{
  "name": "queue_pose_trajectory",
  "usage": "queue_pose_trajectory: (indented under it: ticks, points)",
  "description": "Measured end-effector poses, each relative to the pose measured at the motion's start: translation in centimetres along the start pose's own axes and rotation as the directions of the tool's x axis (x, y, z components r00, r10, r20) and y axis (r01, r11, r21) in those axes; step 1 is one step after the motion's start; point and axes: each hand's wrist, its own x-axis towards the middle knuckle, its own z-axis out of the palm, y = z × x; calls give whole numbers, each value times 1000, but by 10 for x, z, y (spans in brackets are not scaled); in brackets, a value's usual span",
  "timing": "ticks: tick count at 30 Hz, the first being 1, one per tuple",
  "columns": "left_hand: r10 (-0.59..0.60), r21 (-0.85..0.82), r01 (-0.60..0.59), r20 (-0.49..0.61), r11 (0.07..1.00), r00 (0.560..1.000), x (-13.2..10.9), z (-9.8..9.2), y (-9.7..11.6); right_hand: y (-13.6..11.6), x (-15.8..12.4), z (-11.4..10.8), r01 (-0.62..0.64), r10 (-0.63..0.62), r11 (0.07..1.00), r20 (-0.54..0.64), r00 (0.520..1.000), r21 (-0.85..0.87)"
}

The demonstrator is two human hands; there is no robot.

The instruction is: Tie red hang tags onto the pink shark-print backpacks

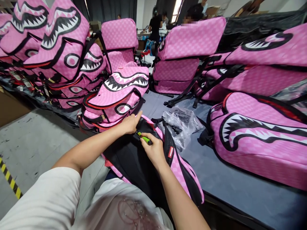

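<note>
A pink-and-black backpack (134, 159) lies in front of my body with its black side up, leaning on the table edge. My left hand (130, 124) is at its upper end, the index finger extended and the other fingers curled against the black fabric. In my right hand (154, 151) is a small green-and-black-handled tool (146, 139), its tip pointing at the fabric close to my left hand. The tip is too small to make out. Just beyond, another pink backpack (122, 95) with a shark-mouth print touches the one I work on.
Crumpled clear plastic (183, 123) lies on the grey table cover (211, 179). Pink backpacks are stacked at the left (62, 38), centre back (177, 72) and right (266, 137). Several people are in the background. Striped tape (11, 179) marks the floor.
</note>
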Motion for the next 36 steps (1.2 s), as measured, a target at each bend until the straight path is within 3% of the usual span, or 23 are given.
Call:
queue_pose_trajectory:
  ticks: [8,13,17,20,24,31,36]
  points:
    - [3,-4,-4,-34,1000,999,4,9,-4,0,1,2,26,-26,1000,-2,1000,-13]
    - [12,-16,-13,-50,1000,999,5,12,-4,-1,1,0,-28,32,985,22,999,-170]
    - [6,-23,-8,-50,1000,999,6,13,-4,-1,2,-1,-14,21,993,59,998,-120]
    - [6,-20,-7,-38,1000,999,5,11,-4,-1,4,-1,-27,35,982,39,999,-186]
    - [-10,-7,10,-6,1000,1000,5,7,-2,0,5,0,2,4,997,82,997,-72]
    - [2,-7,-2,-9,1000,1000,5,7,-2,5,5,2,37,-36,999,62,997,-15]
    - [5,-15,-5,-13,1000,1000,4,7,-2,6,6,2,-30,28,999,69,997,38]
